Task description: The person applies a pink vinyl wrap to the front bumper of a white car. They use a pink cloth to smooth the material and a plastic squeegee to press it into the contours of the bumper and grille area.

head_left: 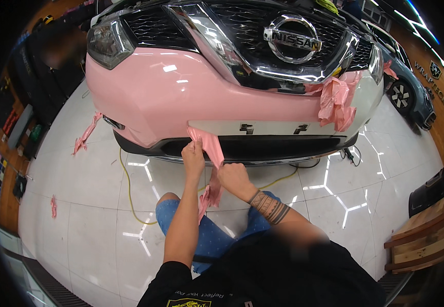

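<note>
You kneel on the white tiled floor facing the front bumper of a car, which spans the view from 10 o'clock to 2 o'clock. The bumper's lower edge, a dark air intake, runs just above your hands. Pink film covers the bumper's left and centre; the right end shows white paint, with a crumpled bunch of loose pink film hanging there at 2 o'clock.

Open floor lies to both sides of your knees. A yellow cable curves over the tiles at 9 o'clock of your hands and passes under the bumper. Pink scraps lie on the floor: one long scrap at 10 o'clock, one small scrap at 9 o'clock. A stack of wooden boards bounds the room at 4 o'clock, and a second car stands at 2 o'clock, well apart.

Your left hand is closed, pinching the pink film strip just below where it leaves the bumper's lower edge. Your right hand is closed around the same strip lower down, at 4 o'clock of the left hand. The strip hangs on below your right hand towards your knees.
</note>
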The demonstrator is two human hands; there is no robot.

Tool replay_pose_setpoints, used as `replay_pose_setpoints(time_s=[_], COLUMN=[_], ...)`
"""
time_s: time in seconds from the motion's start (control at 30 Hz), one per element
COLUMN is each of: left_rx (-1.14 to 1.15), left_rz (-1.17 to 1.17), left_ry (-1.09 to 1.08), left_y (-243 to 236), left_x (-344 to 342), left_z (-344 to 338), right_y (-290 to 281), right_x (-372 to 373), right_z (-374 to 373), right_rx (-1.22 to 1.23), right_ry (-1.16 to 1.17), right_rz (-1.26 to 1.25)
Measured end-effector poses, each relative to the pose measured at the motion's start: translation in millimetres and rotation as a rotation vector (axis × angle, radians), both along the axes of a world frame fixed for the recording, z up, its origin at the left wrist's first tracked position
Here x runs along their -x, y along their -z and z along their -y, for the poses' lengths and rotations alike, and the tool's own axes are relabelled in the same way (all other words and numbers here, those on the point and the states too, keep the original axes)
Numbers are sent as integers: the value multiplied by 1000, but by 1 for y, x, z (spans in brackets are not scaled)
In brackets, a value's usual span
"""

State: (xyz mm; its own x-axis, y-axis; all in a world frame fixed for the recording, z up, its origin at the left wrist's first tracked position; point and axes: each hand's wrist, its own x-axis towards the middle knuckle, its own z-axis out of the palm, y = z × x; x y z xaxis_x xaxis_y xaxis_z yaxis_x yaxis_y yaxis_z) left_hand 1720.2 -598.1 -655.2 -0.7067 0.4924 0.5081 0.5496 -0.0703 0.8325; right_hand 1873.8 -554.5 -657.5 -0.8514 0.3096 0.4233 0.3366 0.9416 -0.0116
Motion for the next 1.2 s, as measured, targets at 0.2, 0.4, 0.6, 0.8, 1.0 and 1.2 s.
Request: replay_pose_setpoints(time_s=[0.2,0.4,0.6,0.8,1.0,1.2], left_rx=[-87,-11,364,101,381,565], left_rz=[140,64,396,654,595,507], left_ry=[-46,-227,59,692,944,998], left_y=[23,66,144,73,48,55], left_x=[-22,-24,-115,-122,-135,-137], left_z=[-3,23,64,66,68,42], right_y=[11,27,148,91,122,219], right_x=[-5,-7,-80,-135,-314,-446], right_z=[-5,23,64,-34,-88,2], right_rx=[45,125,426,514,640,897], right_ry=[31,-81,13,456,820,1080], right_rz=[13,8,283,-37,-375,608])
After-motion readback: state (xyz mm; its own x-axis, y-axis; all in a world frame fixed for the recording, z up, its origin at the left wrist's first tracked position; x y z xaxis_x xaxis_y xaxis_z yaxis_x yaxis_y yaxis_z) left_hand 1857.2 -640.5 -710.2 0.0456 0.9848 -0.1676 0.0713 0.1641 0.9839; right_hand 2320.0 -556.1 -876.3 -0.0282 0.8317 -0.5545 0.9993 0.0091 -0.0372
